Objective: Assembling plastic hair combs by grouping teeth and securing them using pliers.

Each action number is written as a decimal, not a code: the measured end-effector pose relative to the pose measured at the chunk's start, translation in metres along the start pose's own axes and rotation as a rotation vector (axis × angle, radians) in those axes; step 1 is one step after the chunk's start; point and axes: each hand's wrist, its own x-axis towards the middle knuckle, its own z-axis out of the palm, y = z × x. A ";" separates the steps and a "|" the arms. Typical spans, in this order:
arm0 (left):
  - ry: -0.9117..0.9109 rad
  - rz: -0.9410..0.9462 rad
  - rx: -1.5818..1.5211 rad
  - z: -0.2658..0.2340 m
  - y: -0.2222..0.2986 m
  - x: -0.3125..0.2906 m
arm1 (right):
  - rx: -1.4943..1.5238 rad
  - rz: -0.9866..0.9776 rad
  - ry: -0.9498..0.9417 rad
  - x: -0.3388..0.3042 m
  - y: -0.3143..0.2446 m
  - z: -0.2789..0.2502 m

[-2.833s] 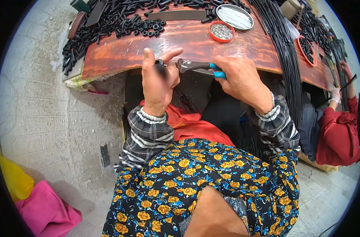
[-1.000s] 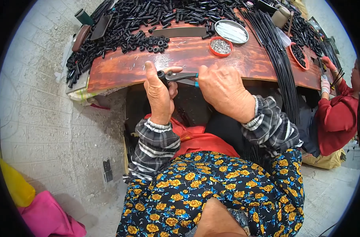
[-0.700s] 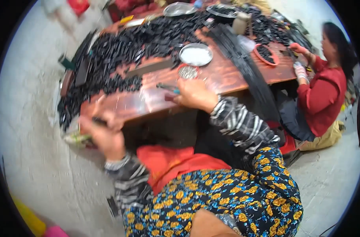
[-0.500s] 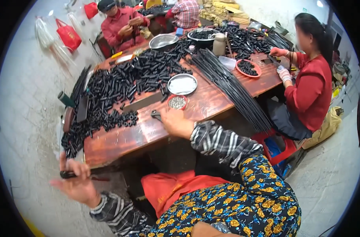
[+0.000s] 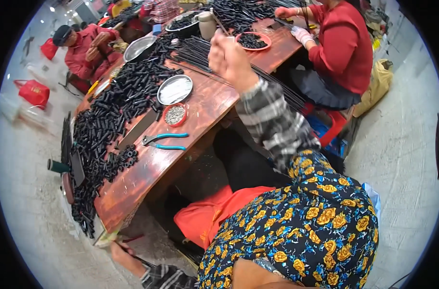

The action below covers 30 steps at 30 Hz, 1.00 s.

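My right hand (image 5: 233,62) is raised above the bundle of long thin black rods (image 5: 193,50), fingers up and loosely apart, with nothing visible in it. On the table's near side lie blue-handled pliers (image 5: 172,136), apart from both hands. Next to them stand a small red bowl of little metal pieces (image 5: 175,115) and a round metal dish (image 5: 175,90) with whitish contents. My left hand (image 5: 125,256) is low at the left, beside the table's near corner. Its fingers are curled, and a dark thin thing shows at them; blur hides what it is.
Short black tubes (image 5: 118,103) are heaped along the left of the wooden table (image 5: 152,166), with a flat dark bar (image 5: 138,129) beside them. A co-worker in red (image 5: 340,48) sits at the right by a red bowl of black parts (image 5: 254,41). Another person (image 5: 87,50) works at the far left.
My right hand has let go of the pliers, leaving them on the table, and has risen toward the rods. My left hand has moved down and right. The view has turned.
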 end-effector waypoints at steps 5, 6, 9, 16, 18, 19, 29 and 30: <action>-0.054 -0.360 -0.012 0.031 -0.089 -0.038 | -0.095 0.054 -0.027 -0.026 -0.002 -0.022; -0.035 -0.411 -0.031 0.033 -0.097 -0.047 | -0.021 -0.019 0.036 -0.008 -0.013 -0.020; -0.088 -0.479 -0.062 0.037 -0.143 -0.052 | -0.345 -0.359 0.151 0.052 -0.026 -0.091; -0.027 -0.713 -0.071 0.018 -0.207 -0.107 | -1.230 -0.258 0.042 -0.030 0.031 -0.102; -0.079 -0.700 -0.121 0.018 -0.203 -0.122 | -1.762 -0.489 -0.043 -0.023 0.030 -0.095; -0.113 -0.701 -0.084 0.030 -0.187 -0.124 | -1.961 -0.664 -0.087 -0.013 0.027 -0.108; -0.040 -0.748 0.088 0.000 -0.250 -0.143 | -2.626 -0.098 -0.321 0.059 0.017 -0.125; -0.057 -0.716 0.152 -0.004 -0.254 -0.145 | -2.649 -0.134 -0.321 0.056 0.019 -0.125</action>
